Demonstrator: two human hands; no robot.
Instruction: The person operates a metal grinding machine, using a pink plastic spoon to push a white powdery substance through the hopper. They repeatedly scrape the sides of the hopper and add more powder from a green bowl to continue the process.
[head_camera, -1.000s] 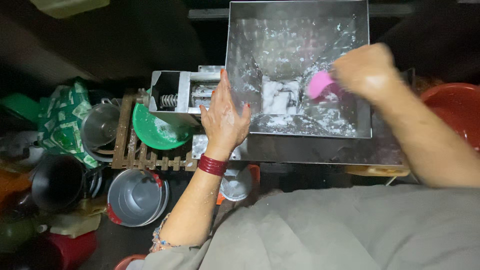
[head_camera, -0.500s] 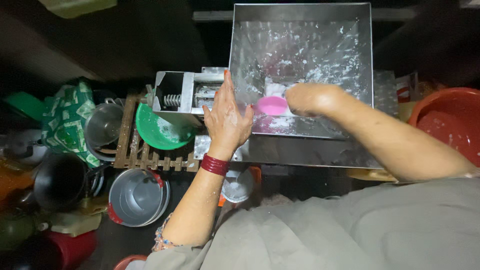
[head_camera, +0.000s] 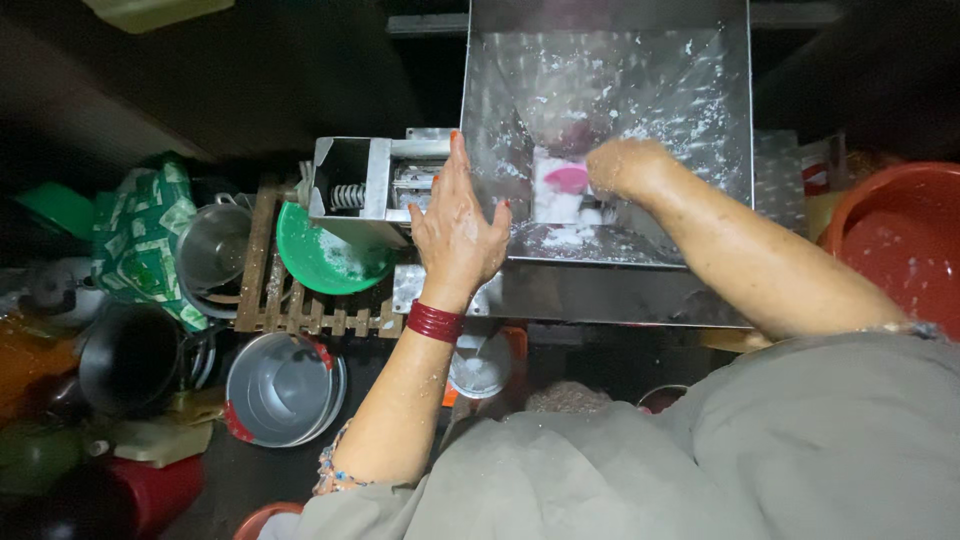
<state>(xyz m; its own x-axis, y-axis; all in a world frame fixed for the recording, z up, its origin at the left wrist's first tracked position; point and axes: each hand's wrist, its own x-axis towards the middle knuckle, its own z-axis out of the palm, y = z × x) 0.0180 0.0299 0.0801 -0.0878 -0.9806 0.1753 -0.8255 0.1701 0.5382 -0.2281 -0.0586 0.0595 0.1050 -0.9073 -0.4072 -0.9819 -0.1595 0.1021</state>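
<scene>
Pink plastic scoop (head_camera: 568, 178): low in the square steel hopper (head_camera: 700, 90), lying roughly crosswise.
Right hand (head_camera: 625, 165): grip clamped on it.
Left hand (head_camera: 455, 235): fingers spread, flat on the hopper's wall.

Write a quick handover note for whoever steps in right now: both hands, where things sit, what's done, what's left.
Left hand: open, flat against the outer left wall of the steel hopper.
Right hand: deep in the hopper, dusted white, closed around a pink scoop at the bottom chute.
Green bowl: under the side outlet, holding a little white material.
Done: most of the hopper is scraped down.
Left: white residue clings to the walls and floor.
</scene>
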